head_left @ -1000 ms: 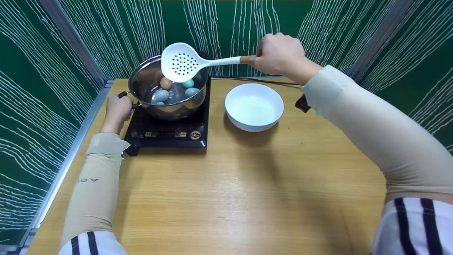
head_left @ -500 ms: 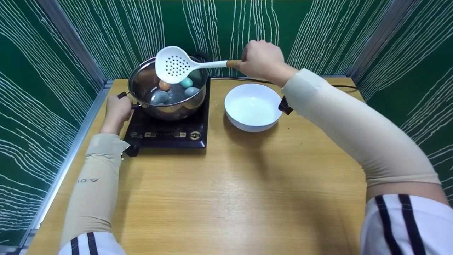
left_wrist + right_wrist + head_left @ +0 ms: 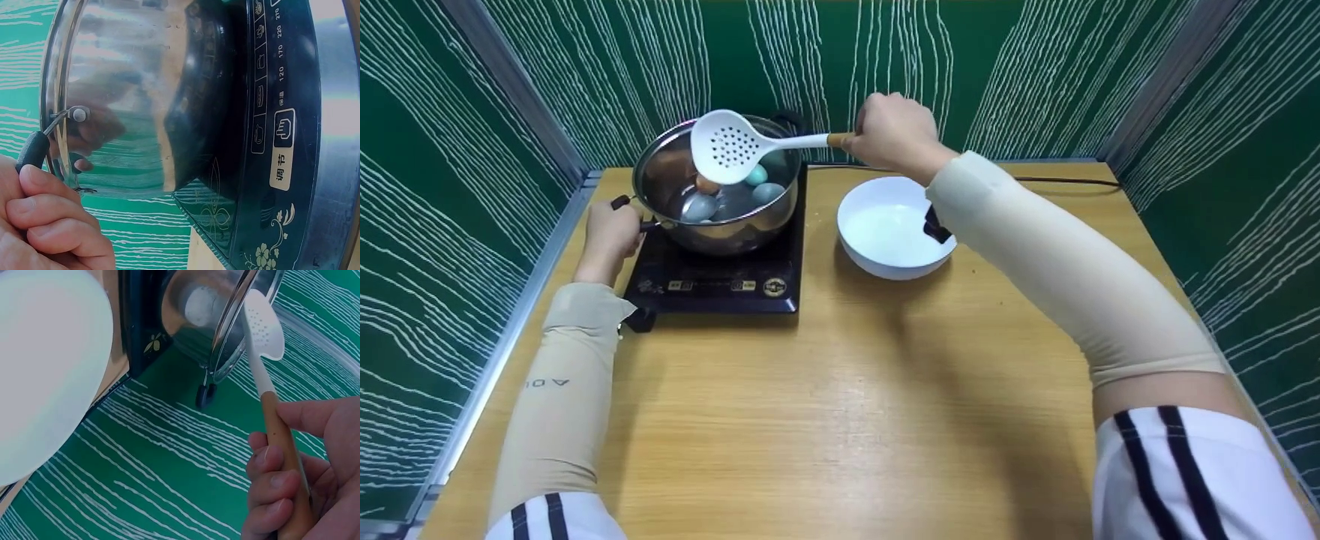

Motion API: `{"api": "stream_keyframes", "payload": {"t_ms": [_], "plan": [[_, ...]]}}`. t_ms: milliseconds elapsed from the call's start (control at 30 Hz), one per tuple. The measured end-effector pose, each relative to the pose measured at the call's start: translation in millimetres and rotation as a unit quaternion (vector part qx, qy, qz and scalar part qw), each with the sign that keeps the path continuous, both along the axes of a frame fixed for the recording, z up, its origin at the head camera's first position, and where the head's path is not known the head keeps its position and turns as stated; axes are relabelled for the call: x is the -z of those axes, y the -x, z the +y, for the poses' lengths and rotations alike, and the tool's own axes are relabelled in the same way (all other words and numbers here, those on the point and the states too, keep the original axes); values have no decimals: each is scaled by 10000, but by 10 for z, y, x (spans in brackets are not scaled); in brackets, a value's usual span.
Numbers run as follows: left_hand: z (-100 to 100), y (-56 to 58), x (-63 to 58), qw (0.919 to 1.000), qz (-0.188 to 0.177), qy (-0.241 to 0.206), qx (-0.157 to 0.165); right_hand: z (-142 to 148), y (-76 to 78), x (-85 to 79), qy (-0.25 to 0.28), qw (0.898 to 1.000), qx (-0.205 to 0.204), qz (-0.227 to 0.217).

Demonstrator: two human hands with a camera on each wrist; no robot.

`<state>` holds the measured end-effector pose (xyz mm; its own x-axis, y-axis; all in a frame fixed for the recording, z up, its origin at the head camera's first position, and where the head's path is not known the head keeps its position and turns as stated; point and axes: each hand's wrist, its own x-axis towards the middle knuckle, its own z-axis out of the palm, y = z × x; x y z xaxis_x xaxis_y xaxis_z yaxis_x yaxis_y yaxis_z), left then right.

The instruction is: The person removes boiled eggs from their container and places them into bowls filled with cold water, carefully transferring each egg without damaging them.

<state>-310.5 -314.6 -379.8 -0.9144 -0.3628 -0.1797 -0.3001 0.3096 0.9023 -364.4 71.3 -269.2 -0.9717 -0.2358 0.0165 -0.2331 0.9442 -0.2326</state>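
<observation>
My left hand (image 3: 611, 231) grips the black side handle (image 3: 34, 151) of a steel pot (image 3: 712, 238). Inside the pot lie several eggs: pale blue ones (image 3: 700, 206), a turquoise one (image 3: 757, 175) and a brown one (image 3: 706, 185), partly hidden. With my right hand (image 3: 896, 133) I hold a white skimmer (image 3: 729, 147) by its wooden handle (image 3: 287, 461). The skimmer's perforated head hangs over the pot's opening with nothing on it, overlapping the far rim in the head view. A white bowl (image 3: 885, 225) stands to the right of the pot, below my right forearm.
The pot sits on a black induction cooker (image 3: 720, 289) at the back left of the wooden table (image 3: 825, 420). A black cable (image 3: 1065, 180) runs along the table's back edge. Green walls with white streaks (image 3: 1035, 82) enclose the back and both sides.
My right hand has moved left and somewhat down, bringing the skimmer lower over the pot. My right forearm now overlaps the bowl's right side. The left hand keeps its grip on the pot handle.
</observation>
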Motion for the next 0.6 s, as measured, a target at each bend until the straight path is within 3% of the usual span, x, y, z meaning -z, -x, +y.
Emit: {"api": "stream_keyframes", "payload": {"t_ms": [333,600], "plan": [[-31,9,-10,9999,-101,-8,22,-142,86,124,59,9994,181,-278],[-1,13,2,10000,-42,4,50,-226,104,178,-220,9997,74,7]]}}
